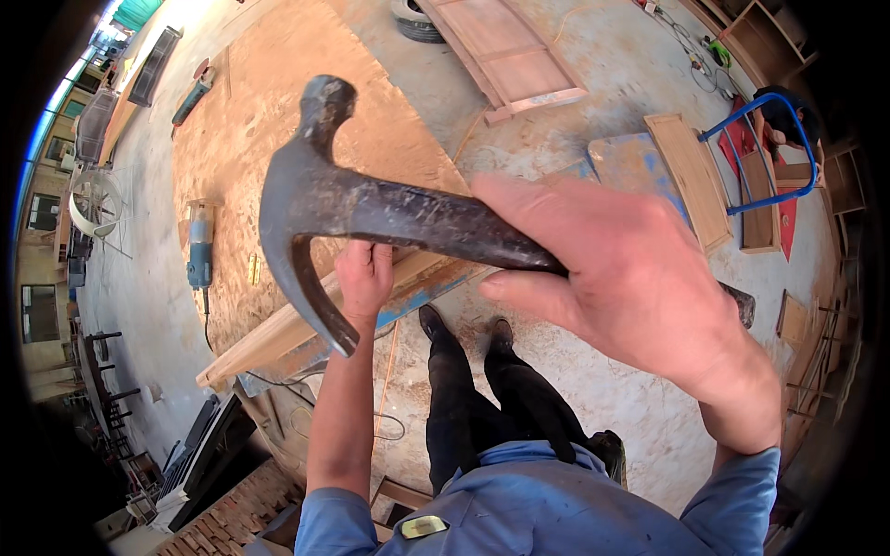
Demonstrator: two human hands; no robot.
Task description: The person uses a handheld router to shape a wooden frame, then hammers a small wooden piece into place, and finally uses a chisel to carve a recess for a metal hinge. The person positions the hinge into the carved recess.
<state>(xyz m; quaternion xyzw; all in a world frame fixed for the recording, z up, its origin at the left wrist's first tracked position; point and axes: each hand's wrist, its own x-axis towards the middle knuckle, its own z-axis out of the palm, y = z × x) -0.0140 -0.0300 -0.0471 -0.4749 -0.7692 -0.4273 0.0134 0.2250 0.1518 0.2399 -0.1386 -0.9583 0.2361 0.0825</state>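
Note:
A claw hammer (301,190) with a dark, worn head is raised close to view. My right hand (640,278) is wrapped round its handle. Below and behind the hammer, my left hand (363,278) is closed at a pale wooden piece (269,345) along the bench's near edge. The hammer handle hides part of that wood, and what the left fingers pinch cannot be made out. A large plywood sheet (287,56) tops the bench. On it lie a blue handheld power tool (199,248) with a clear section and a small brass-coloured piece (254,269).
An angle grinder (193,97) lies at the sheet's left edge. Beyond stand a wooden panelled frame (496,51) and a tyre (417,23). At right are a blue tubular trolley frame (814,157), wooden boards (691,176) and another person (786,120). Cords trail underfoot.

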